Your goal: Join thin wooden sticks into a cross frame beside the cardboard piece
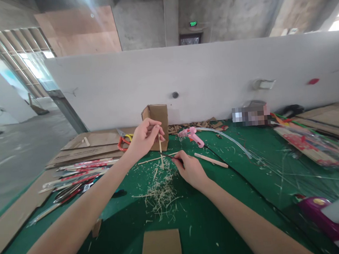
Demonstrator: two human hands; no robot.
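Pinched in the fingers of my left hand [146, 136] is a thin wooden stick [161, 157], its lower end pointing down at the table. My right hand [192, 169] is closed on a slim dark knife [168, 155], whose tip reaches across to the stick; its exact kind is too small to tell. Below both hands lies a pile of pale wood shavings [161, 194]. Another wooden stick [148, 160] rests behind the pile. Just past my left hand stands a folded cardboard piece [159, 118].
Scissors [123, 141] and packets of chopsticks [76, 173] lie left. A pink glue gun [192, 136], its black cord and a wooden rod [211, 160] are right. A cardboard rectangle [160, 249] is at the front. A white partition [119, 88] borders the green table [212, 225].
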